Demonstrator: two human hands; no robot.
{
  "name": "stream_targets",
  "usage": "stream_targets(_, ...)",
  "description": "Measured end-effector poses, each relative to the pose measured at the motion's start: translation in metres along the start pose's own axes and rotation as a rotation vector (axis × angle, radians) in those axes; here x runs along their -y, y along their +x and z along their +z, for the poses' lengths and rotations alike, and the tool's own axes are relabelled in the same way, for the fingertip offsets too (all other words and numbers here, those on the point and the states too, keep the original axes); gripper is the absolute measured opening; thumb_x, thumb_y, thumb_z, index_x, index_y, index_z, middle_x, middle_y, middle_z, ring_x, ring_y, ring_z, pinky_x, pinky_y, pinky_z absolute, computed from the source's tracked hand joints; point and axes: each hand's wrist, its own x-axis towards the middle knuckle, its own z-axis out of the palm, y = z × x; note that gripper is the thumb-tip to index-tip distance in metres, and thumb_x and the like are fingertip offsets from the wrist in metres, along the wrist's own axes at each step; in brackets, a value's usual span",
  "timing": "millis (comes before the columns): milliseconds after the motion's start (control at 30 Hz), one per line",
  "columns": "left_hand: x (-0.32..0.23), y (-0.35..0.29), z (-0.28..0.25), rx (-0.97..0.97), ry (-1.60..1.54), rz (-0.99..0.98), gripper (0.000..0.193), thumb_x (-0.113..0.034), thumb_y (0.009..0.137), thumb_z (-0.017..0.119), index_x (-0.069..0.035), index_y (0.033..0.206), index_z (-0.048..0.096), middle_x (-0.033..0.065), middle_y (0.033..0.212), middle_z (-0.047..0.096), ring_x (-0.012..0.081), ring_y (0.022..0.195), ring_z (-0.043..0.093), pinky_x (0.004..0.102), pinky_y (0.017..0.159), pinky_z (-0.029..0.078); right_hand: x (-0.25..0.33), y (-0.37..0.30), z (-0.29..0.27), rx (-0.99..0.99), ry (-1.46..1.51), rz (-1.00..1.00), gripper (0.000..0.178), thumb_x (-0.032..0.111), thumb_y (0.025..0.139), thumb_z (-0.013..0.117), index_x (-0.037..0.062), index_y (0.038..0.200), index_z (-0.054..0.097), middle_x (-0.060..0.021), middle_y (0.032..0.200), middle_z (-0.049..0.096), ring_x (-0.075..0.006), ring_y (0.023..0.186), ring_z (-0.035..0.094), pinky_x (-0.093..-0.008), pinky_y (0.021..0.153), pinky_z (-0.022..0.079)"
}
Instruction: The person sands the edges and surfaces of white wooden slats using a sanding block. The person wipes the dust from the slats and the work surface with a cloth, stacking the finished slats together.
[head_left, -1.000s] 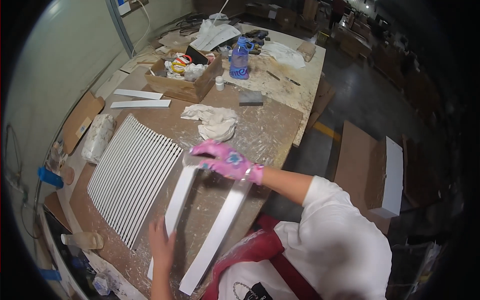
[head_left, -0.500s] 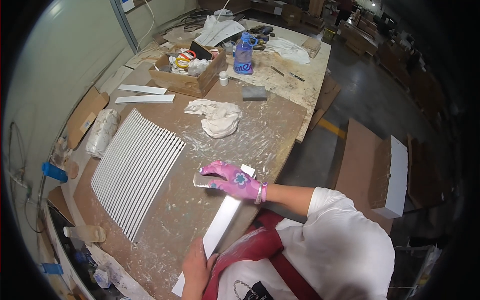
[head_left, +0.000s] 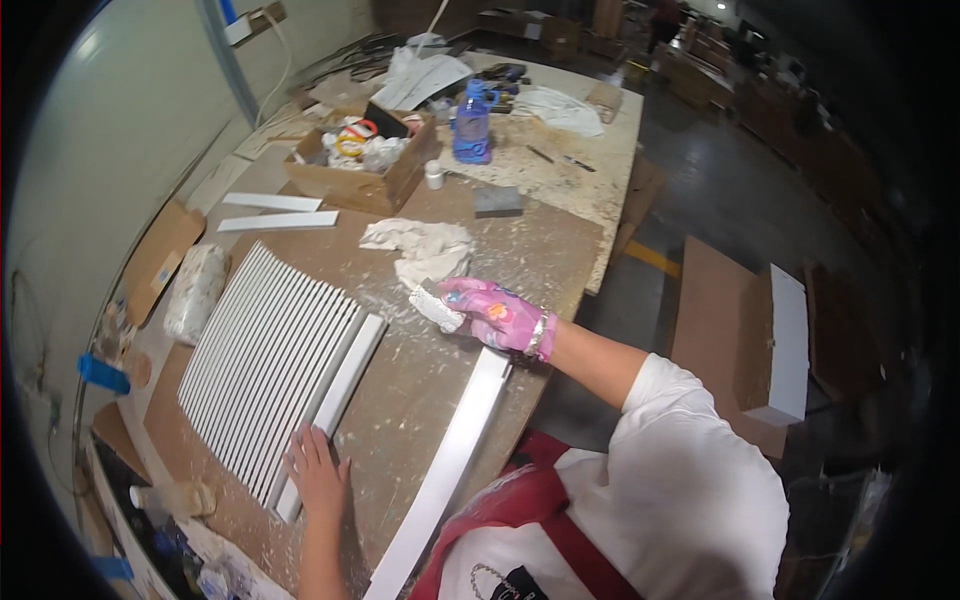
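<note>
My right hand [head_left: 500, 318], in a pink flowered glove, grips a whitish, dust-coated block [head_left: 437, 310], which looks like a sanding sponge. It is beyond the upper end of a long white strip [head_left: 440, 470] lying along the bench's near right edge. My bare left hand [head_left: 320, 472] has its fingers spread beside a second white strip [head_left: 340, 375], with fingertips at or near its lower part. That strip lies alongside a row of many narrow white slats [head_left: 265, 370], set side by side with dark gaps between them.
A crumpled white cloth [head_left: 425, 248] and a grey block [head_left: 497, 201] lie farther back on the brown board. Behind them stand a cardboard box [head_left: 350, 185] of odds and ends, a small white bottle [head_left: 433, 175] and a blue jug [head_left: 472, 125]. Two short white strips [head_left: 277, 221] lie at left.
A white strip now lies against the slats, where none was before. My left hand left the near strip and moved left to it. My right hand moved slightly farther away and turned the block.
</note>
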Motion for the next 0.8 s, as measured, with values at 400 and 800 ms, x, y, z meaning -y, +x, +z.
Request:
stream_targets(400,0.003,0.001,0.025,-0.192,-0.494,-0.031,0.052,-0.013,0.078,0.067,0.003,0.124,0.049,0.0233,0.122,0.049,0.0405,0.11,0.047,0.0449,0.096,0.038,-0.017,0.058,0.015,0.187,-1.218,-0.412,0.038,0.029,0.094,0.044,0.0037,0.122,0.05,-0.0156,0.12,0.053,-0.0281,0.114,0.05,-0.0383,0.1,0.037)
stream_targets(800,-0.009,-0.005,0.02,-0.182,-0.543,-0.089,0.046,-0.01,0.079,0.065,-0.002,0.122,0.05,0.0183,0.12,0.051,0.0383,0.105,0.048,0.0435,0.091,0.04,-0.062,0.118,-0.005,0.254,-1.586,-0.232,0.041,0.021,0.084,0.057,0.0073,0.122,0.051,-0.0187,0.114,0.058,-0.0337,0.109,0.053,-0.038,0.098,0.041)
